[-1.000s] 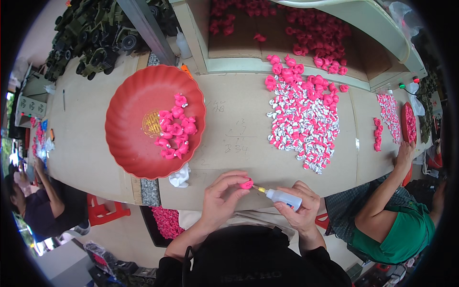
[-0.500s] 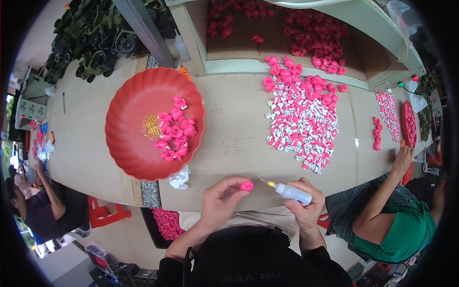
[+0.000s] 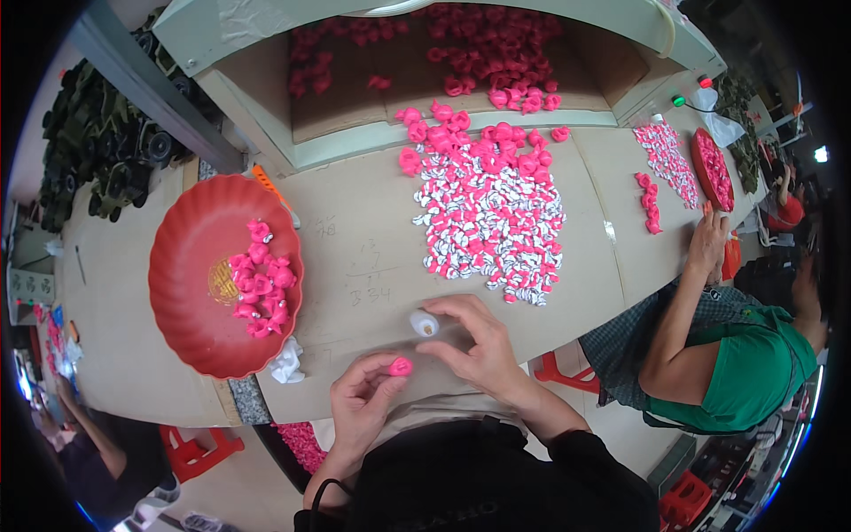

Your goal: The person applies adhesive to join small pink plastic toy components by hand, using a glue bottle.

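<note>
1. a small pink piece [image 3: 401, 366] sat in the left hand [image 3: 362, 397], pinched between thumb and fingertips above the near edge of the table [image 3: 368, 195].
2. the right hand [image 3: 483, 348] was spread loosely, its thumb and fingers parted beside a white bottle [image 3: 425, 324]; whether any fingertip touched it, i could not tell.
3. the bottle's nozzle pointed up toward the camera, just beyond the pink piece and to its right.
4. a crumpled white tissue [image 3: 286, 363] lay left of the hands, near a red scalloped bowl [image 3: 182, 275] that held pink figures [image 3: 260, 282].
5. beyond the right hand spread a pile of pink-and-white pieces [image 3: 492, 226], with larger pink pieces [image 3: 498, 146] along its far side.
6. more pink pieces filled part of an open cabinet [image 3: 350, 127] behind.
7. at the right, a co-worker in a green top [image 3: 736, 372] reached toward another red bowl [image 3: 705, 162].
</note>
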The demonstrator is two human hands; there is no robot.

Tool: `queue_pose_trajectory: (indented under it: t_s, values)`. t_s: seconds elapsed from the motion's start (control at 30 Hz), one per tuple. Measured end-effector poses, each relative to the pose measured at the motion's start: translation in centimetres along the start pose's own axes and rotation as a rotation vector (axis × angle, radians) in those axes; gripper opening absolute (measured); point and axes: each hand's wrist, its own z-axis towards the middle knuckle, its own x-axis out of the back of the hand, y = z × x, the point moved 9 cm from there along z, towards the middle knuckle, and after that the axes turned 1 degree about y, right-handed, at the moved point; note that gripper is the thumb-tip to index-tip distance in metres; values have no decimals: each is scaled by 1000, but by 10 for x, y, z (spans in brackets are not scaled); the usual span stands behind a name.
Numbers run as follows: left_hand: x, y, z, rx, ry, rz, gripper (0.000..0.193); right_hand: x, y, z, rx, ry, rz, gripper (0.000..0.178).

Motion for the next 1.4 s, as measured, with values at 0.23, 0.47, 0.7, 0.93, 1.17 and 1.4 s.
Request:
queue_pose_trajectory:
  t_s: [0.23,0.47,0.7,0.93,1.17,1.4]
  values:
    - [-26,13,2,-44,-103,5,25,77,8,-16,15,202,-692,15]
    - [-38,3,5,-4,-183,-28,27,84,15,-7,-20,209,-703,12]
    - [-45,7,4,-1,-212,-63,28,60,-5,-9,-22,23,-330,14]
    - [-48,9,4,-44,-204,-94,26,18,-19,-18,15,-201,-94,20]
    - [-45,3,3,60,-194,-54,22,15,-35,-31,216,-140,-236,23]
    - [-51,13,5,-23,-250,-6,22,14,3,-29,-207,-251,84,17]
